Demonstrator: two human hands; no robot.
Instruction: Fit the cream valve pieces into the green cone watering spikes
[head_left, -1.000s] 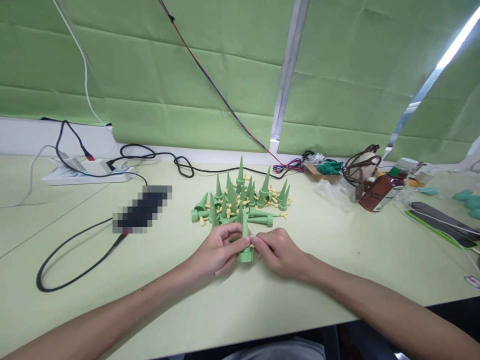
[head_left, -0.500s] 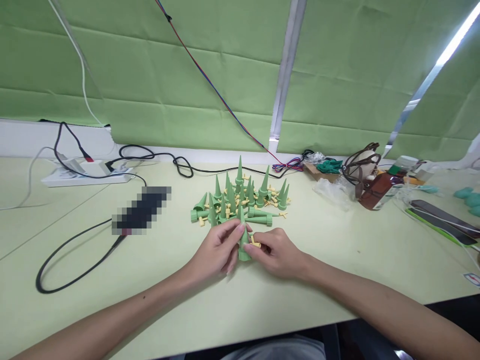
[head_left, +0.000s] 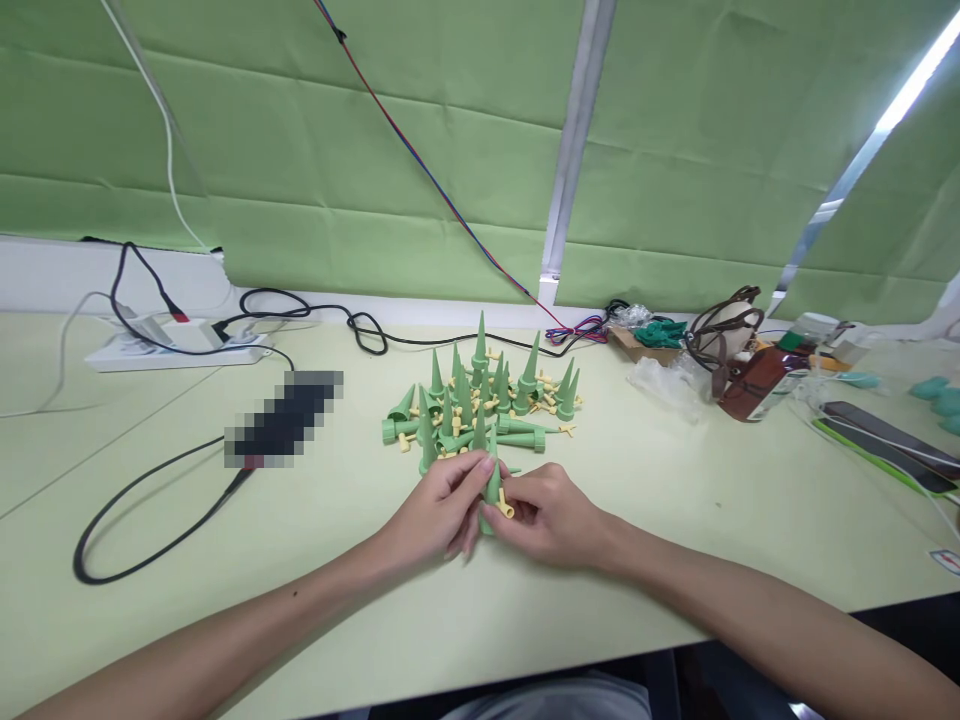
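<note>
My left hand (head_left: 448, 503) is closed round a green plastic plant-watering spike (head_left: 493, 488), its point up. My right hand (head_left: 556, 513) pinches the same spike low down, thumb on its front near the base. A small yellow valve (head_left: 506, 508) sticks out at the spike's side by my right fingertips; whether it is joined to the spike I cannot tell. Just beyond my hands stands a pile of green watering spikes (head_left: 426, 435), some upright and some lying. Small yellow valves (head_left: 566, 431) are mixed in among them.
To the left are a power strip (head_left: 180, 352), a pixelated dark device (head_left: 285, 420) and a looped black cable (head_left: 77, 545). A brown bottle (head_left: 761, 380), a clear plastic bag (head_left: 667, 385) and phones (head_left: 885, 445) lie right. A green curtain (head_left: 420, 200) hangs behind.
The held spike has come slightly lower and nearer, and the yellow valve's open end now points more downward. Both hands keep their grip; another spike behind them shows more.
</note>
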